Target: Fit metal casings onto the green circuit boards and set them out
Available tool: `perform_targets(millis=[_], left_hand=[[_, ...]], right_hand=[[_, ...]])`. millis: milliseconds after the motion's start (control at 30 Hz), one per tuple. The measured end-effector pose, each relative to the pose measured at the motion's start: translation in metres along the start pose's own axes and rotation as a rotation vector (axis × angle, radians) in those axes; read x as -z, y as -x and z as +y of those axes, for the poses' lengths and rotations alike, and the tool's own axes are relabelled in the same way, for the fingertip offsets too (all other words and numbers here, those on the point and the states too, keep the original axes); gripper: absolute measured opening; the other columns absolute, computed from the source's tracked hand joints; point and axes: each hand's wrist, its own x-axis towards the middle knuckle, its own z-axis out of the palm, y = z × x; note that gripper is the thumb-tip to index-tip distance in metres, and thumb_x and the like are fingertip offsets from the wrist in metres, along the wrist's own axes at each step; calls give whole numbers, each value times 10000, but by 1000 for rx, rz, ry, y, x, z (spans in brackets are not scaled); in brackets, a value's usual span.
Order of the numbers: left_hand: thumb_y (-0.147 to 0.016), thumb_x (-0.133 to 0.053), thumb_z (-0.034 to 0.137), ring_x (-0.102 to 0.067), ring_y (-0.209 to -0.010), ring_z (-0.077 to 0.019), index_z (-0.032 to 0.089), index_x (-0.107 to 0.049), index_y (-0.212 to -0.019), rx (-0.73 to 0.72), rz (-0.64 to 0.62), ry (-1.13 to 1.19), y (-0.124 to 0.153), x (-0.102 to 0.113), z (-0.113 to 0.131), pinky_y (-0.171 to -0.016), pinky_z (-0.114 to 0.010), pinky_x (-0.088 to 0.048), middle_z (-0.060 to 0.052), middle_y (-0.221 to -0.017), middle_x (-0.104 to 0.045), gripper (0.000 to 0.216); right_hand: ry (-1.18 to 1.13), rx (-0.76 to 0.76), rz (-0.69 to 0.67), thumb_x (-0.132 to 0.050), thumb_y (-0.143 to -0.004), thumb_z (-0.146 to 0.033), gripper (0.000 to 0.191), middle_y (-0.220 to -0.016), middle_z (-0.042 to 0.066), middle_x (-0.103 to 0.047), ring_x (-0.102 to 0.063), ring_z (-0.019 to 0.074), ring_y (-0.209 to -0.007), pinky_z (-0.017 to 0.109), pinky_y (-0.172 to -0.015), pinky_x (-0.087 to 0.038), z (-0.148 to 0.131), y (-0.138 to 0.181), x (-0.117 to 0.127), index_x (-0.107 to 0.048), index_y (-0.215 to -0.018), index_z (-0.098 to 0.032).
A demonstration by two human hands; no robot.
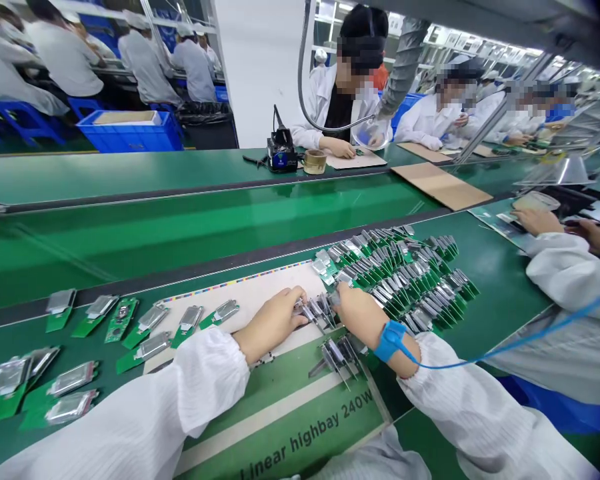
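**Left hand (273, 320) and right hand (360, 317) meet over green circuit boards (320, 313) on the counter (485, 280).**

The left fingers curl onto the boards and the right fingertips are hidden, so I cannot tell whether either grip is clenched or holding one. The boards sit lower centre, just right of a cream sheet (240, 293). All lie diagonally: silver ends point upper left in the rows at right (405, 273) and upper right in the row at left (145, 327). A dark rail (130, 285) bounds the counter's far side. A blue wrist strap (391, 341) circles the right wrist. "Linear highbay 240W" (305, 443) reads at bottom centre. A co-worker's hand (535, 221) sits at right.
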Motion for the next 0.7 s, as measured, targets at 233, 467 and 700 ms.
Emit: perform_targets(millis=[233, 467, 700], left_hand=[[-758, -622, 109, -607, -690, -156, 189, -515, -934, 30, 16, 198, 1, -11, 2, -632, -266, -467, 23, -785, -602, 221], [-689, -589, 133, -586, -639, -189, 222, -509, -894, 115, 85, 168, -4, 40, 0, -625, -283, -417, 46, -667, -577, 238], [-719, -641, 353, -623, -694, -206, 235, -498, -933, 252, 257, 125, -9, 121, -4, -585, -257, -409, 36, -769, -600, 284]], right_hand=[[-41, 49, 6, -537, -970, -333, 243, -1063, 68, -633, -624, 199, -961, 400, -849, -519, -12, 1, 9, -601, -1100, -138], [-13, -13, 29, -657, -843, -528, 607, -1107, 141, -590, -605, 271, -968, 399, -769, -512, -50, 9, 8, -501, -1267, -124], [-18, 56, 87, -649, -863, -434, 354, -1016, 53, -616, -609, 189, -863, 357, -743, -521, -29, -2, 29, -603, -1091, -167]])
